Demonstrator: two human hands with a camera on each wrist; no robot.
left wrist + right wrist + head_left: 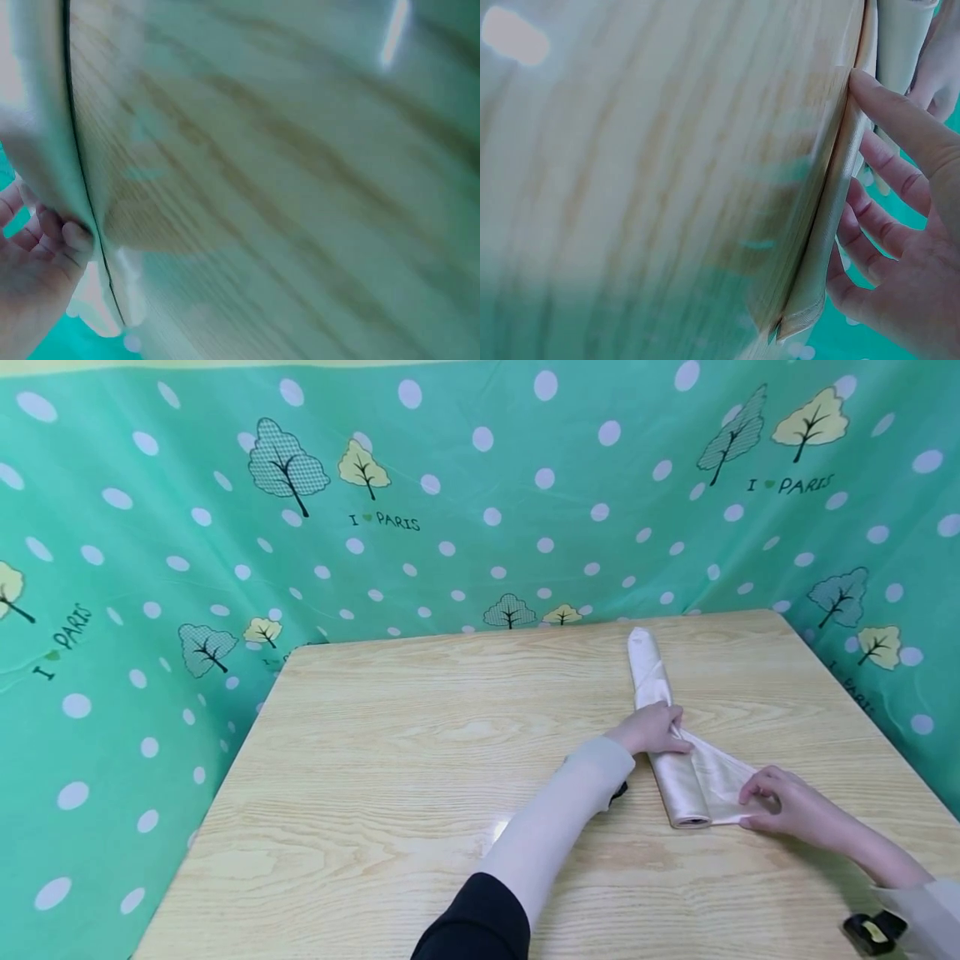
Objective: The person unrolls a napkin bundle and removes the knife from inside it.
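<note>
A shiny cream cloth (pixel 675 781) is rolled into a long tube that lies lengthwise on the right half of the wooden table. From the tube's near part, a loose flap (pixel 723 781) spreads to the right. My left hand (pixel 651 728) lies across the middle of the roll, thumb and curled fingers gripping the cloth where the flap leaves it. On the flap's outer edge rests my right hand (pixel 798 806), with a gap between thumb and forefinger. The right wrist view shows its spread fingers (pixel 885 225) touching the cloth's edge, the thumb near the tabletop.
The pale wooden table (pixel 360 793) extends left of the roll. A green dotted curtain (pixel 450 485) with printed trees hangs behind and along both sides. Near my right sleeve is a black wrist device (pixel 873 933).
</note>
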